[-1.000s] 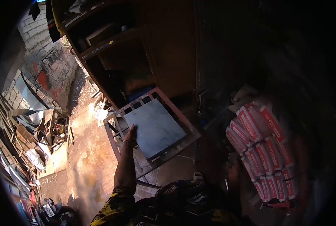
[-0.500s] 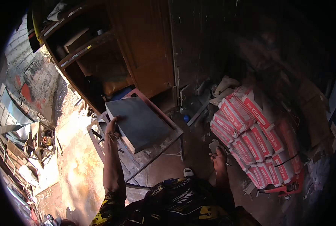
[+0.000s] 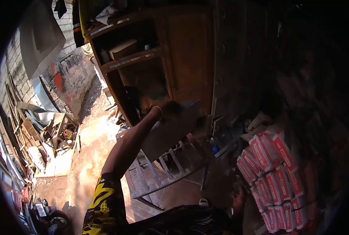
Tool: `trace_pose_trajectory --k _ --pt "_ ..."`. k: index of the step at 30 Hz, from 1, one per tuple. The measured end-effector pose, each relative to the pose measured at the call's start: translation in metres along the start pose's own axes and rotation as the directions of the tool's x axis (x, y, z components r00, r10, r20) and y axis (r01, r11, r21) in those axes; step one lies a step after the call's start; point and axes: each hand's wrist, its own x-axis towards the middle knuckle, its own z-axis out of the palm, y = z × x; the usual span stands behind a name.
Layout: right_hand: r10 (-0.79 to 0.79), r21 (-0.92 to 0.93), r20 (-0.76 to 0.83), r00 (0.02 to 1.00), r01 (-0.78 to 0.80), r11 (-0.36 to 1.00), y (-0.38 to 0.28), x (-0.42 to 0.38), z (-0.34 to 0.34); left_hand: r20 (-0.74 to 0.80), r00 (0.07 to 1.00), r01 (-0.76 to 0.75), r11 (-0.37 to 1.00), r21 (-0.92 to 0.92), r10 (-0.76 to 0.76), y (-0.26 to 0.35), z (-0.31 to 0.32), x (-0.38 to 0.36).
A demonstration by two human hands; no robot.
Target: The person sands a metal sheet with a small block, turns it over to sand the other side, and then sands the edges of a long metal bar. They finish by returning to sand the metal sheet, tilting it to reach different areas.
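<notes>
At the centre of my head view, my left hand [image 3: 169, 109] is gripping a flat grey rectangular panel [image 3: 173, 133], tilting over a pale slatted stand [image 3: 176, 159]. Lower right, my right hand [image 3: 239, 196] is hanging in shadow; I cannot tell its grip.

Beyond my fingers [image 3: 169, 109] stands a brown wooden cabinet [image 3: 188, 51] with a smooth, faintly glossy door, near a rough block wall [image 3: 74, 70].

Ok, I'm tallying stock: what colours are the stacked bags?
The bags are whitish and red; best seen in head view.
</notes>
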Motion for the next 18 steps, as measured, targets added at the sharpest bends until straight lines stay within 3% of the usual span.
trace_pose_trajectory --k 2,7,10,12,13,15,17,18 --pt "0.057 0.008 -0.008 0.998 -0.057 0.998 0.004 0.003 -0.017 0.033 0.999 -0.012 0.998 -0.063 0.015 0.004 0.009 -0.006" --pt "-0.027 -0.035 0.087 0.996 0.030 0.999 -0.002 -0.001 -0.020 0.191 0.980 0.085 0.991 -0.101 -0.065 -0.026 0.085 0.002" --pt "-0.034 -0.019 0.122 0.992 0.036 0.999 0.000 0.006 -0.011 -0.054 0.990 0.117 0.974 -0.194 -0.130 -0.036 0.130 -0.008" --pt "-0.046 0.012 0.101 0.994 0.045 0.999 0.009 0.019 -0.003 0.173 0.961 0.237 0.965 -0.110 -0.216 0.003 0.080 -0.025" --pt "-0.071 -0.006 0.131 0.989 0.073 0.997 0.006 0.019 0.007 0.159 0.941 0.328 0.919 -0.219 -0.298 0.017 0.071 -0.033" --pt "-0.116 -0.055 0.197 0.974 0.130 0.990 -0.011 0.014 0.036 0.135 0.948 0.314 0.906 -0.284 -0.287 0.022 0.077 -0.038" --pt "-0.088 -0.088 0.235 0.968 0.111 0.990 -0.015 0.023 0.053 0.099 0.991 0.103 0.979 -0.174 -0.086 0.005 0.095 -0.031" --pt "-0.072 -0.102 0.253 0.965 0.101 0.990 -0.015 0.027 0.060 -0.057 0.997 -0.051 0.997 -0.064 0.048 -0.003 0.108 -0.032"
